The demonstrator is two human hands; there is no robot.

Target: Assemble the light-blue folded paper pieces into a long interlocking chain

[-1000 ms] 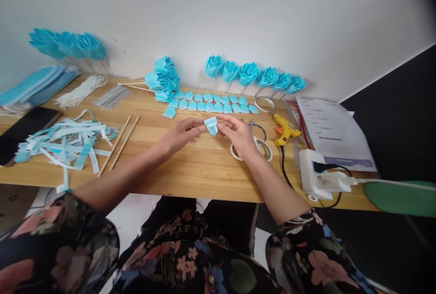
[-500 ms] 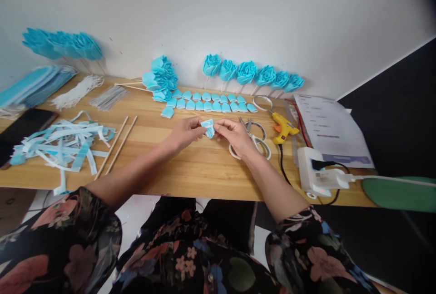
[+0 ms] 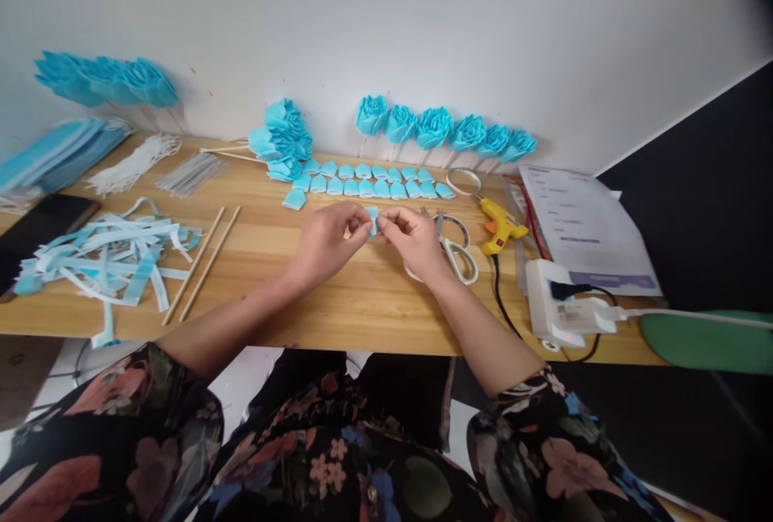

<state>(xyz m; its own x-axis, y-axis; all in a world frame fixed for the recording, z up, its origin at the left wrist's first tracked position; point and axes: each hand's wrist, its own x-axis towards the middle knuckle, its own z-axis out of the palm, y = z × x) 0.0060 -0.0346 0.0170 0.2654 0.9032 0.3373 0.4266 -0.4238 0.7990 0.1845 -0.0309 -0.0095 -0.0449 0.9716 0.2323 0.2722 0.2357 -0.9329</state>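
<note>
Between my two hands is a small light-blue petal piece (image 3: 373, 220), mostly covered by fingers. My left hand (image 3: 331, 238) pinches it from the left with thumb and forefinger. From the right, my right hand (image 3: 414, 238) grips its other edge. Just beyond, two rows of similar folded blue petals (image 3: 365, 188) lie on the wooden table (image 3: 350, 304), with one more petal (image 3: 294, 199) at their left front. Scissors (image 3: 457, 258) and a roll of tape lie partly behind my right hand.
Blue flowers on sticks (image 3: 435, 129) lean on the wall, with more flowers (image 3: 281, 139) piled left of them. A yellow glue gun (image 3: 502, 225) and white power adapter (image 3: 552, 304) are at right. Cut strips (image 3: 130, 256), two wooden sticks (image 3: 208, 264) and a phone (image 3: 45, 232) are at left.
My left hand has turned and its fingers have closed in over the petal piece, so less of it shows. My right hand has barely moved.
</note>
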